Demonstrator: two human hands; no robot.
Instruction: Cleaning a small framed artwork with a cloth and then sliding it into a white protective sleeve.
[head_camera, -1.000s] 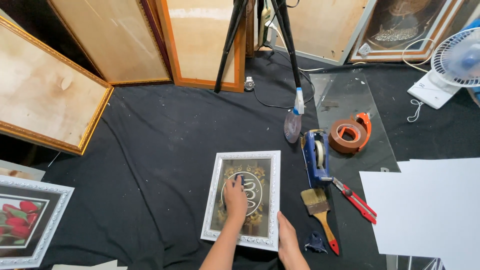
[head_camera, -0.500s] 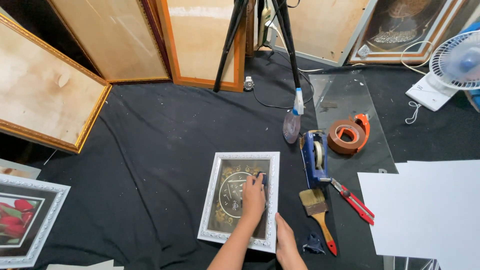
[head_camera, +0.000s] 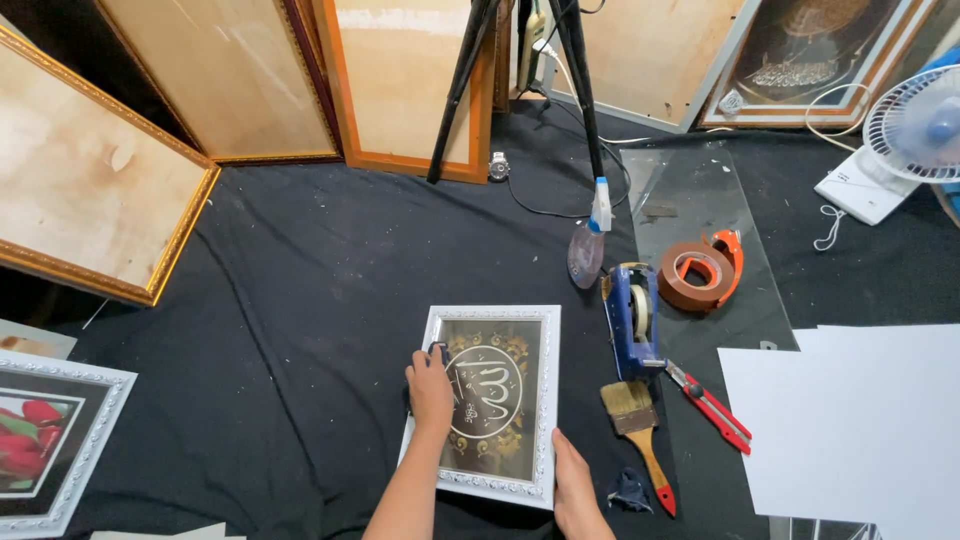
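Under the left hand (head_camera: 430, 388), pressed flat near a small dark cloth, lies a silver-framed picture (head_camera: 545, 400); the right hand (head_camera: 572, 482) grips its lower edge beside a paintbrush (head_camera: 640, 430).

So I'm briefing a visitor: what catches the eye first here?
The small white-framed picture on the black cloth, left hand on its glass, right hand at its lower right corner. To its right lie a blue tape dispenser and paintbrush.
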